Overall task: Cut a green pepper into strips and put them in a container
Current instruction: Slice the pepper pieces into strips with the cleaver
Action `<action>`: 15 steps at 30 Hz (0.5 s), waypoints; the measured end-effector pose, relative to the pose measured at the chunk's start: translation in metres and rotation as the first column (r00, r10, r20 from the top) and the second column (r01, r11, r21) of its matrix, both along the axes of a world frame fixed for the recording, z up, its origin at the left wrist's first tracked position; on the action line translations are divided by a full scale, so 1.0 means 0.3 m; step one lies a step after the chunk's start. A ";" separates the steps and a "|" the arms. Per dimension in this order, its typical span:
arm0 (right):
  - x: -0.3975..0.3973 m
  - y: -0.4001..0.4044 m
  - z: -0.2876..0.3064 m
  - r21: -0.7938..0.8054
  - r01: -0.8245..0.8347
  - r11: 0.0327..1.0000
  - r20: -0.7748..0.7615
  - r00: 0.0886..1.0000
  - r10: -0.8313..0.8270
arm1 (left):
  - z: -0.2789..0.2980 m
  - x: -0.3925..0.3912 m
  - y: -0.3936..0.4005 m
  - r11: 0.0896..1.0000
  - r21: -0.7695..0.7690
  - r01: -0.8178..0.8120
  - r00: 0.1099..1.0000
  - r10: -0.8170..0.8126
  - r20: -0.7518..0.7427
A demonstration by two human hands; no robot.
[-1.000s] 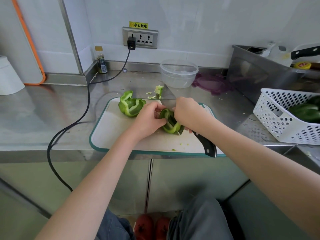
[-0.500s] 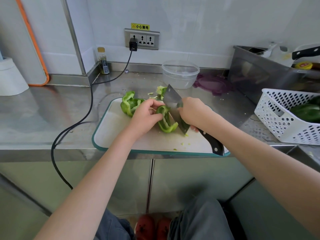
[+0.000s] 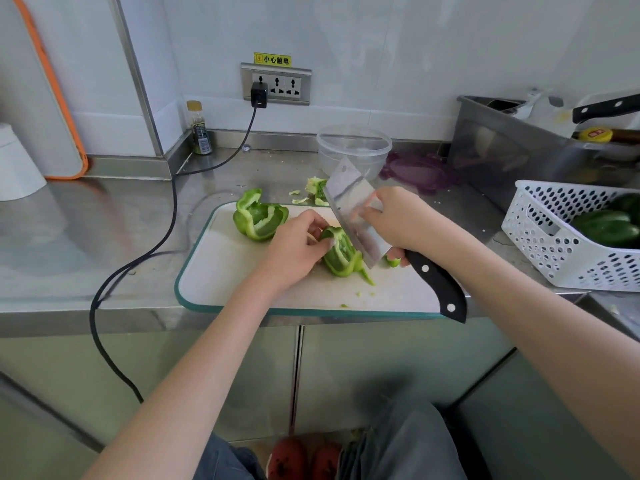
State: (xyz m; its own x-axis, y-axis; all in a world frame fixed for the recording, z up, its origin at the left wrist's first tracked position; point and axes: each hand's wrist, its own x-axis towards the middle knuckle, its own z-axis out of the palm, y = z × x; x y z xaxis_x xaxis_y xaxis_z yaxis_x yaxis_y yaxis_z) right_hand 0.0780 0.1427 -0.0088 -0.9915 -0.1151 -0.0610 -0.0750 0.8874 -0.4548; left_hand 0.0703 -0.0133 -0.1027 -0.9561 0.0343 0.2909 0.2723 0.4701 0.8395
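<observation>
One head-worn, wide-angle view looks forward and steeply down from above the near edge of the stainless steel worktop [image 3: 86, 230]. It faces the white tiled back wall [image 3: 381, 46], whose lines bow with the lens. The white cutting board with a teal rim [image 3: 221, 271] at the worktop's near edge lies close below, centred in the frame. Both bare forearms run up from the bottom corners toward it. The bottom edge takes in grey trousers [image 3: 408, 445] and red shoes [image 3: 301, 459]. The white perforated plastic basket [image 3: 554, 251] is cut off at the right edge.
</observation>
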 end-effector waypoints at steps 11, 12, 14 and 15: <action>0.021 -0.031 -0.060 0.072 0.037 0.997 -0.038 0.999 -0.035 | -0.002 -0.007 0.001 0.999 0.030 -0.021 0.999 0.020 0.049; 0.022 -0.030 -0.070 0.076 0.021 0.997 -0.072 0.997 -0.016 | -0.002 -0.008 0.000 0.999 0.030 -0.020 0.998 0.018 0.054; 0.018 -0.032 -0.081 0.106 -0.010 0.994 -0.127 0.992 0.024 | -0.004 -0.010 -0.001 1.000 0.026 -0.017 0.998 0.016 0.059; 0.011 -0.036 -0.086 0.132 -0.005 0.991 -0.136 0.990 0.023 | -0.005 -0.012 -0.002 1.000 0.023 -0.015 0.998 0.013 0.062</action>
State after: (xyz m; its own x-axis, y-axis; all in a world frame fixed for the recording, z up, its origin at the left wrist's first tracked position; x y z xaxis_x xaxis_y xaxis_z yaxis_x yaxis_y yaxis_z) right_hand 0.0814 0.1319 -0.0348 -0.9899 -0.1287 0.0600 -0.1412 0.9370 -0.3195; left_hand 0.0666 -0.0140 -0.1041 -0.9728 0.0145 0.2314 0.2126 0.4532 0.8657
